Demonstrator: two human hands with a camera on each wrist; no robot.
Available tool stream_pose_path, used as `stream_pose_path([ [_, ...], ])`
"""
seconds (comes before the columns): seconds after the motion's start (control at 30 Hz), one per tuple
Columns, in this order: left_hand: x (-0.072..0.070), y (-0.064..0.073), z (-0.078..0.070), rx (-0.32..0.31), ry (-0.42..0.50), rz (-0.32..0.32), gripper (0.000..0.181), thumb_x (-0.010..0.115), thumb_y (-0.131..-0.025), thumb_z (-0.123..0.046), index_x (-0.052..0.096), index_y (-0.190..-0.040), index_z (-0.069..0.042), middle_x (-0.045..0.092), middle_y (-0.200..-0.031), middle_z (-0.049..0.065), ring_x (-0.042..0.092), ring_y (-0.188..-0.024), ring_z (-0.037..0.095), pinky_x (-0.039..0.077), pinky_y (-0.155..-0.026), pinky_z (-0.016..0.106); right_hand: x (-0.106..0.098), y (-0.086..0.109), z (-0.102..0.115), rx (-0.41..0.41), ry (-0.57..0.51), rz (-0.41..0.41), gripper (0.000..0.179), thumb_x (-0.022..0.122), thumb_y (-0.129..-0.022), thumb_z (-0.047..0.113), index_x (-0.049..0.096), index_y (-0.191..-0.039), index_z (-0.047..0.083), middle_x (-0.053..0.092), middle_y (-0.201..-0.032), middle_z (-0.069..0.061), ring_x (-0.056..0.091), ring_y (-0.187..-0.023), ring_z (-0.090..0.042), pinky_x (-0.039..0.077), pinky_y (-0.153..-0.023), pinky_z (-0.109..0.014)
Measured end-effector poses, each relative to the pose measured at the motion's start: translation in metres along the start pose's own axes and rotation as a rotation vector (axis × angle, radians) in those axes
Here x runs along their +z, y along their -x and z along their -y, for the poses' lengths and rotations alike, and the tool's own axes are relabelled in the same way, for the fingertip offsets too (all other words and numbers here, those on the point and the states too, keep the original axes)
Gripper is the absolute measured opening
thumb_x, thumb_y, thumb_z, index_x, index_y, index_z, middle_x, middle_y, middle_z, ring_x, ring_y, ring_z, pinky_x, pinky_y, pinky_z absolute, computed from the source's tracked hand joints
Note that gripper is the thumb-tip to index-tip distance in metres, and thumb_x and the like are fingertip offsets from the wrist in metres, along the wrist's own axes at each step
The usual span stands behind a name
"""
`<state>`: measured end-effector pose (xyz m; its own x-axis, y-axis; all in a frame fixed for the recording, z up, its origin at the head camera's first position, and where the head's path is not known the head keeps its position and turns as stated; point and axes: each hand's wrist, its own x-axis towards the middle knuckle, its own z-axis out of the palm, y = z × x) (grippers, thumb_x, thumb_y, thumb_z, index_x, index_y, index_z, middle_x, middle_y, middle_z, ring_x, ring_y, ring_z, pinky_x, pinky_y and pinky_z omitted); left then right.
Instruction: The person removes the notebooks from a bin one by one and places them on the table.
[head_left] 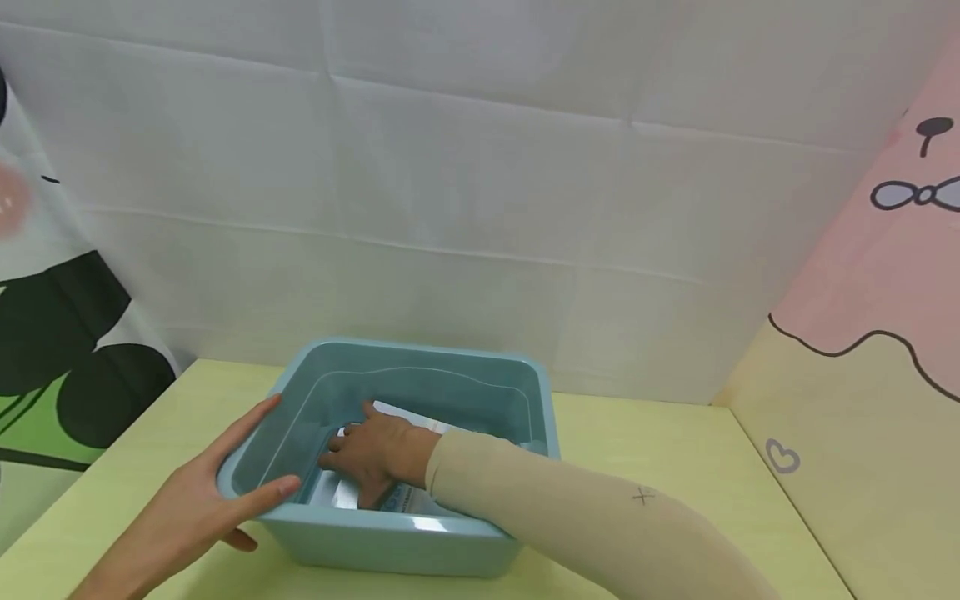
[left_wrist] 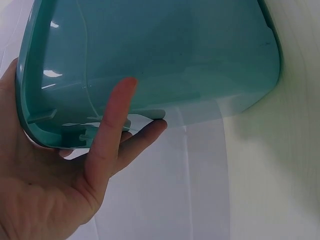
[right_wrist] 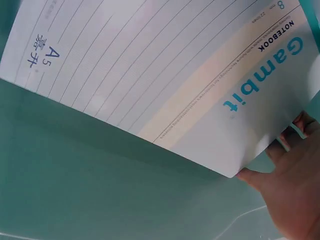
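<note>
A blue-green plastic basin (head_left: 390, 542) stands on the table. At its left front corner my left hand (head_left: 191, 504) holds the rim, the thumb over the near edge and a finger along the left side. In the left wrist view, that hand (left_wrist: 75, 175) has several fingers against the basin's outer wall (left_wrist: 175, 60). My right hand (head_left: 382, 450) reaches down inside, over a white notebook (head_left: 423, 502). In the right wrist view the notebook's lined cover reads "Gambit"; my right hand (right_wrist: 295, 175) grips its edge near a corner, some fingertips hidden behind it.
The pale yellow table (head_left: 637, 450) extends on both sides of the basin. A white sheet (head_left: 480, 183) hangs behind it. Printed cloths with cartoon shapes border the left and right; the pink one (head_left: 885, 275) is on the right.
</note>
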<state>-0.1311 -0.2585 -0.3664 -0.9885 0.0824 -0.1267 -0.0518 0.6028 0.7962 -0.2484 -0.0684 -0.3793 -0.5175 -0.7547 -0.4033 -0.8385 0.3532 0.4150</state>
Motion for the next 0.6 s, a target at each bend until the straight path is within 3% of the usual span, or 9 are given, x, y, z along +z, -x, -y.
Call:
stream_pose_path([
  [0.2,-0.0018,-0.0017,0.0012,-0.021,-0.01,0.012,0.097,0.069,-0.099,-0.047,-0.004,-0.163,-0.054,0.025,-0.163,0.034,0.066,-0.108,0.027,0.063,-0.064,0.037,-0.0002,0.0004,-0.0006,-0.004,0.071,0.01,0.076,0.06,-0.085,0.079,0.033,-0.154,0.059,0.033,-0.161,0.021,0.034,-0.147,-0.001,0.031,-0.122,-0.038],
  [0.33,-0.0024,-0.003,0.0017,-0.045,-0.013,0.031,0.098,0.067,-0.099,-0.048,-0.007,-0.163,-0.053,0.018,-0.165,0.035,0.066,-0.112,0.031,0.064,-0.066,0.036,-0.0024,0.0012,-0.0013,0.007,0.072,0.009,0.075,0.057,-0.086,0.08,0.033,-0.154,0.059,0.029,-0.166,0.019,0.03,-0.152,-0.003,0.027,-0.127,-0.041],
  [0.43,-0.0018,-0.0039,0.0016,-0.057,-0.012,0.038,0.098,0.067,-0.099,-0.049,-0.008,-0.162,-0.052,0.018,-0.165,0.035,0.065,-0.113,0.032,0.064,-0.066,0.036,-0.004,0.0018,-0.0026,0.021,0.042,0.023,0.079,0.054,-0.085,0.083,0.032,-0.156,0.058,0.037,-0.163,0.023,0.035,-0.151,-0.002,0.023,-0.129,-0.04],
  [0.6,-0.0012,-0.0054,0.0021,-0.044,-0.012,0.034,0.097,0.066,-0.1,-0.048,-0.008,-0.163,-0.052,0.018,-0.165,0.036,0.065,-0.113,0.033,0.064,-0.066,0.036,-0.0087,0.0024,-0.0058,0.07,0.055,-0.004,0.077,0.042,-0.086,0.09,0.033,-0.155,0.057,0.053,-0.15,0.025,0.048,-0.138,-0.003,0.031,-0.12,-0.033],
])
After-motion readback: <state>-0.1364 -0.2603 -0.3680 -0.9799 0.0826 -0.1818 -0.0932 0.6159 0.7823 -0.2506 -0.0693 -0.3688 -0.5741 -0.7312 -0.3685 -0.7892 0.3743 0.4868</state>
